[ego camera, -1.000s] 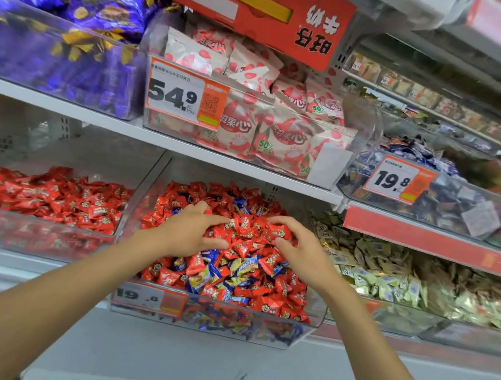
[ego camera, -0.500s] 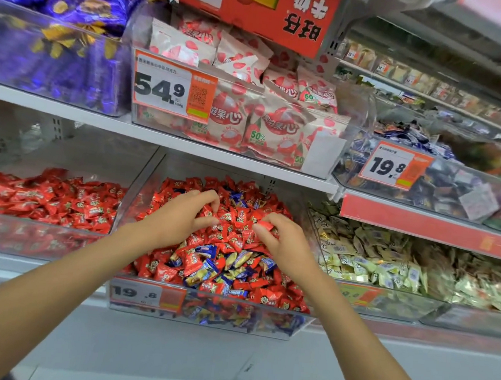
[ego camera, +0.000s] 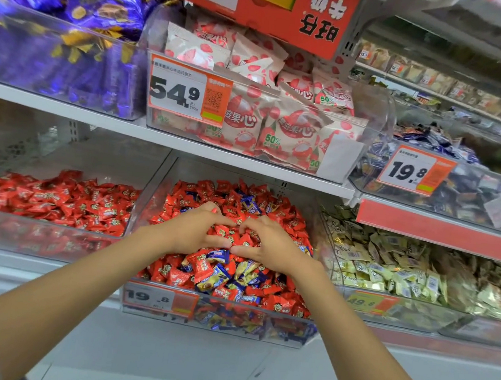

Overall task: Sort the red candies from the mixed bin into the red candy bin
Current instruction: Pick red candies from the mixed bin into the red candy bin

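Note:
The mixed bin (ego camera: 218, 324), a clear bin on the lower shelf, holds red candies (ego camera: 283, 217) mingled with blue and yellow ones (ego camera: 219, 275). Both my hands lie on the heap at its middle. My left hand (ego camera: 196, 230) and my right hand (ego camera: 268, 243) are cupped toward each other, with thumbs and fingertips nearly meeting. Between them they enclose a clump of red candies (ego camera: 232, 235). The red candy bin (ego camera: 39, 240) stands directly to the left, filled with red wrappers only.
Right of the mixed bin sits a bin of pale gold candies (ego camera: 403, 278). The upper shelf (ego camera: 168, 139) hangs low over the bins, carrying purple sweets (ego camera: 57, 58), pink-white bags (ego camera: 280, 125) and dark wrapped sweets (ego camera: 457, 191). A clear divider wall (ego camera: 147, 198) separates mixed bin from red bin.
My hands have drawn together over the heap, from spread apart to cupped with fingertips almost touching, gathering red candies between them. The camera has shifted slightly.

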A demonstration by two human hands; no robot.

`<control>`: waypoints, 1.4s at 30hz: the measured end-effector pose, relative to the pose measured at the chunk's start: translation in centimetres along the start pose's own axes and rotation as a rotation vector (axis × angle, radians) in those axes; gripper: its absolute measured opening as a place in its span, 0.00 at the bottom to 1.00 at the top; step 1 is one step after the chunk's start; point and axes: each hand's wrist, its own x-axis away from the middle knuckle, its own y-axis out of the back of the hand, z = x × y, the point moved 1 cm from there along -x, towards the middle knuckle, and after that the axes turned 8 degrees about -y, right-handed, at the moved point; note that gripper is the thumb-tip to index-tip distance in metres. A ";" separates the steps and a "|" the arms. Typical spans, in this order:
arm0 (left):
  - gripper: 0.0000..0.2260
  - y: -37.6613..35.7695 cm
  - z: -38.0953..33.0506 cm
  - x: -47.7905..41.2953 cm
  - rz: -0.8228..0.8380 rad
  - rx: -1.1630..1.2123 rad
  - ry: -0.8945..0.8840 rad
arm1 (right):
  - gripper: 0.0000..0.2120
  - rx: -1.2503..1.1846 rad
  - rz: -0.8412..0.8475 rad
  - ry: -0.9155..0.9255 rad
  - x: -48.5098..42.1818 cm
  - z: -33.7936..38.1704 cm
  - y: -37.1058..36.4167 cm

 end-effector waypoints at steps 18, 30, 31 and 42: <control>0.07 0.5 -1.3 0.3 -0.233 0.007 -0.047 | 0.09 -0.625 -0.275 -0.068 3.4 -0.3 3.3; 0.10 4.8 -0.9 5.4 -0.444 0.190 -0.085 | 0.11 -0.677 -0.314 0.019 5.6 5.5 3.9; 0.10 5.4 -0.3 6.3 -0.452 0.241 -0.075 | 0.12 -0.672 -0.319 0.050 5.5 6.6 3.7; 0.13 12.3 12.6 17.7 -0.747 0.259 0.292 | 0.17 -0.564 -0.289 0.397 -3.6 22.6 -1.0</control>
